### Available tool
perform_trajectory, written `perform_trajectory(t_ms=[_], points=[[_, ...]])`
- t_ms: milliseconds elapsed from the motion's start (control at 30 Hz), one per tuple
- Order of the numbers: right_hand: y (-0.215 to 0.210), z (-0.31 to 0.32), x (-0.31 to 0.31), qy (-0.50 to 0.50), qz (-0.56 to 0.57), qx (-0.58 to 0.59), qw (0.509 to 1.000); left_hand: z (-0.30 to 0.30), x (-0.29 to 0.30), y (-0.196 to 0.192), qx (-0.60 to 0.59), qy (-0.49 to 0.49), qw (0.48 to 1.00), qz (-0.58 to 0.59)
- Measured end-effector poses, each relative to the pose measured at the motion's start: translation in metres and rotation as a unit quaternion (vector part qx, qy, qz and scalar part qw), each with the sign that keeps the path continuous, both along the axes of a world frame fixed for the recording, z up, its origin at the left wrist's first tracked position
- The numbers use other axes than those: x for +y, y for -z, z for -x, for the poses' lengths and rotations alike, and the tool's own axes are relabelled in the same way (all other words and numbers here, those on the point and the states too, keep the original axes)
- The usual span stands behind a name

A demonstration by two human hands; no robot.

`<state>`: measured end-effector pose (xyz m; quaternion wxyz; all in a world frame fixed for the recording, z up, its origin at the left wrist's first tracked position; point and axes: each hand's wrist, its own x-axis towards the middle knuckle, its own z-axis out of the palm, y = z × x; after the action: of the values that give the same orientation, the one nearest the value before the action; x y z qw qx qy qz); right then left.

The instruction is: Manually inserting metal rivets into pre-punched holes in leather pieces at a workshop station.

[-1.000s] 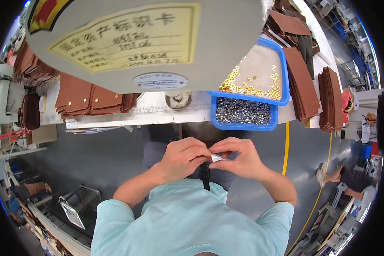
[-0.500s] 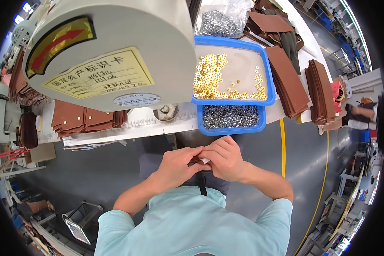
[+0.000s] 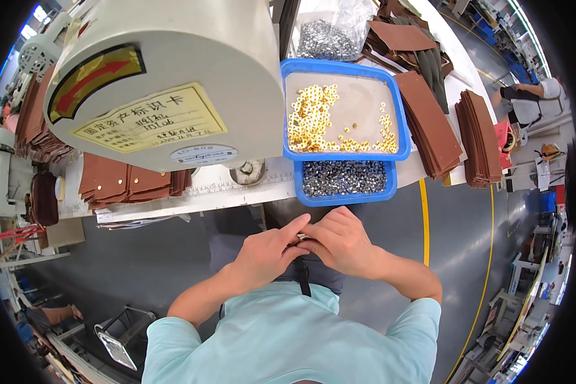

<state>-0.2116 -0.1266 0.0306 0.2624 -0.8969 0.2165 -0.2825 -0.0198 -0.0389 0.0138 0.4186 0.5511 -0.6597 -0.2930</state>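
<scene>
My left hand and my right hand meet in front of my body, just off the table's near edge. Their fingertips are pinched together around a small whitish piece, mostly covered by the fingers; its kind cannot be made out. The left index finger lies stretched against the right fingers. Beyond the hands stands a blue tray with loose gold-coloured eyelets heaped on its left side. Partly beneath it, a second blue tray holds many small silver metal pieces.
A large cream machine head fills the upper left over the white table. Brown flat panels with gold studs lie under it. More brown stacks stand right of the trays, with a plastic bag of silver pieces behind.
My left index finger has straightened upward along the right hand, and less of the whitish piece shows. The view has shifted slightly. At the far right, a person in the background shows differently.
</scene>
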Motion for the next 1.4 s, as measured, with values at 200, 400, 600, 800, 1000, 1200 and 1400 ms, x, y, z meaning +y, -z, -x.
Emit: perform_trajectory(t_ms=[200, 400, 600, 800, 1000, 1200, 1400], points=[[0.007, 0.0, -0.004, -0.099, -0.007, -0.013, 0.995, -0.01, -0.011, -0.014, -0.04, 0.087, 0.995, 0.018], [0.008, 0.0, -0.003, -0.133, -0.008, -0.067, 0.989, -0.011, -0.008, -0.014, -0.034, 0.151, 0.988, 0.011], [-0.008, 0.0, -0.028, -0.15, -0.086, 0.081, 0.982, -0.013, -0.01, -0.004, -0.004, 0.102, 0.993, -0.063], [-0.021, 0.021, -0.151, 0.268, -0.088, 0.076, 0.956, -0.018, -0.007, -0.032, -0.032, 0.081, 0.99, -0.111], [0.005, 0.018, -0.19, 0.273, -0.105, 0.163, 0.942, -0.027, -0.01, -0.035, 0.003, 0.042, 0.991, -0.123], [0.002, 0.02, -0.175, 0.32, -0.007, 0.072, 0.945, -0.037, -0.011, -0.016, 0.123, -0.003, 0.97, -0.208], [-0.014, 0.019, -0.124, 0.338, -0.073, -0.047, 0.937, -0.032, -0.02, -0.019, 0.302, -0.06, 0.919, -0.245]])
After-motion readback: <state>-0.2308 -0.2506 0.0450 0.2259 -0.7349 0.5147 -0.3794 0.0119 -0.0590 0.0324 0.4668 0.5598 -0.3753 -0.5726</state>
